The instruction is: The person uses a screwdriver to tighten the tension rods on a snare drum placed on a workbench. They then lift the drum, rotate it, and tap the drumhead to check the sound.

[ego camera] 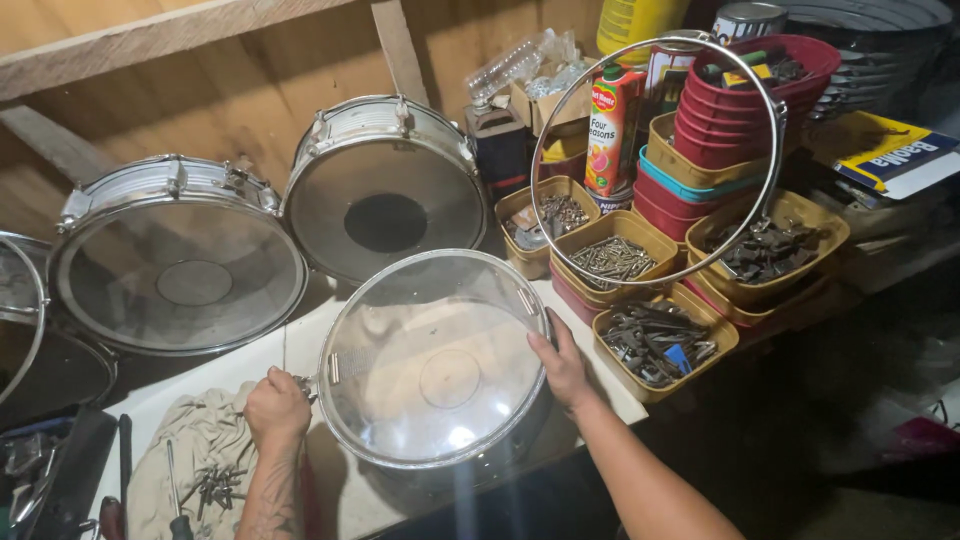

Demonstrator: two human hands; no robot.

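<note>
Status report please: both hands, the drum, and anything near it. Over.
Left hand at drum left rim, fingers closed on a small fitting. Right hand flat on right rim. Metal hoop leans on parts bins close right; cloth with bolts left.

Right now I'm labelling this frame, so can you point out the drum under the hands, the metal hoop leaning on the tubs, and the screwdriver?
Drum [435, 375], head view, on its clear head.
Metal hoop [778, 160], head view, right rim.
Screwdriver [172, 478], head view, shaft.
</note>
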